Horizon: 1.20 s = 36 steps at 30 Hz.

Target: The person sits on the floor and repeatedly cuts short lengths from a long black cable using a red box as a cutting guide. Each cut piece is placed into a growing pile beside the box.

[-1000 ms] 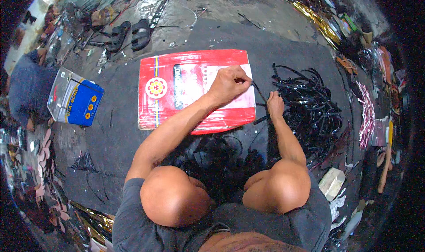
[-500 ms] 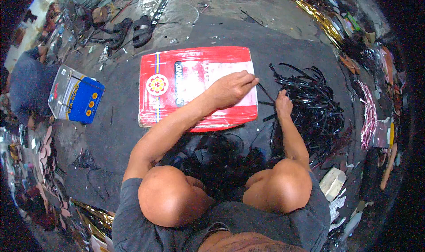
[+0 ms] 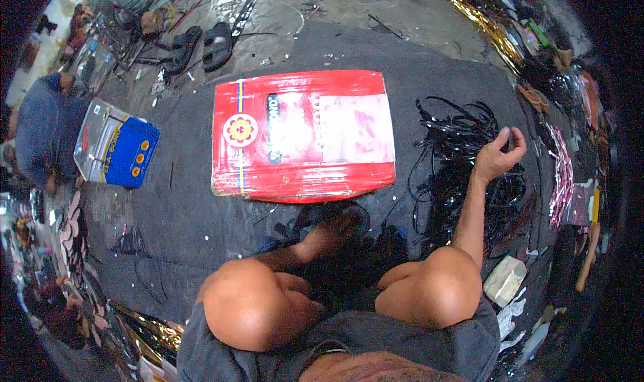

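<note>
My right hand is raised over a tangled heap of glossy black strips. Its fingers are half curled with a gap between them, and I make out nothing in them. My left hand reaches low in front of my knees into deep shadow, just on my side of a red carton; its fingers are lost in the dark. The carton is wrapped in shiny film, lies flat on a dark mat and has a pale panel on its right. Neither hand touches it.
A blue tin stands at the left near another person. Black sandals lie at the far left. A whitish block is beside my right knee. Pink strips and gold strips edge the mat on the right.
My left hand has left the space above the carton and dropped into the shadow before my knees. My right hand has moved right across the black strips, its fingers now apart.
</note>
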Tool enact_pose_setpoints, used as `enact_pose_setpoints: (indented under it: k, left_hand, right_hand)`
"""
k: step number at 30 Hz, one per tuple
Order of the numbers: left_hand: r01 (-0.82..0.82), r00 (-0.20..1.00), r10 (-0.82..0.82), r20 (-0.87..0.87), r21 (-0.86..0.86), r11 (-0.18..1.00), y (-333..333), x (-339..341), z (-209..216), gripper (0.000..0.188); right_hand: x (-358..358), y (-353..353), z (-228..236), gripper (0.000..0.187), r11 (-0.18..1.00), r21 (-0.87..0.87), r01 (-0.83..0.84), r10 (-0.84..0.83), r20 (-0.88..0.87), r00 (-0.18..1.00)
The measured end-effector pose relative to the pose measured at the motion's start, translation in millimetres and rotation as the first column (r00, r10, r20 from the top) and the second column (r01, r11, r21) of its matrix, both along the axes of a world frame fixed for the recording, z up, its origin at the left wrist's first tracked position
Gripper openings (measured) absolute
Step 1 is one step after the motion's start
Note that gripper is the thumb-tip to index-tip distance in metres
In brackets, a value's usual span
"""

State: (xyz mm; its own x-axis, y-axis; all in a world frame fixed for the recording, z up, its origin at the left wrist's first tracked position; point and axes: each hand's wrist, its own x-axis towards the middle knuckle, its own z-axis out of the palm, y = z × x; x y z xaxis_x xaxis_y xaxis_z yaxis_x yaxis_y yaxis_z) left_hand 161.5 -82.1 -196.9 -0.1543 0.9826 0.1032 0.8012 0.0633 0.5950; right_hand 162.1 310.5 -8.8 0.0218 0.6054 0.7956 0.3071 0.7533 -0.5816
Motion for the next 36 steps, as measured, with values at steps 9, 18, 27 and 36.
enact_pose_setpoints:
  k: [9,18,27,36]
  left_hand:
    - [0.175,0.850,-0.233,0.472,0.165,0.971,13,-50,164,0.020]
    - [-0.701,0.595,0.381,0.708,0.225,0.677,5,-146,299,0.013]
    - [-0.494,0.646,0.221,0.730,0.179,0.851,6,-158,336,0.031]
    - [-0.765,0.610,0.218,0.762,0.494,0.413,-19,-183,381,0.029]
  right_hand:
    - [-3,-134,76,0.014,0.057,-0.799,-0.599,0.998,0.029,0.056]
    - [-17,-181,64,0.032,-0.263,-0.859,-0.439,0.965,-0.227,-0.133]
    - [-31,-184,87,0.083,-0.145,-0.630,-0.763,0.978,-0.208,-0.015]
    - [-13,-200,44,0.018,-0.403,-0.818,-0.411,0.818,-0.120,-0.562]
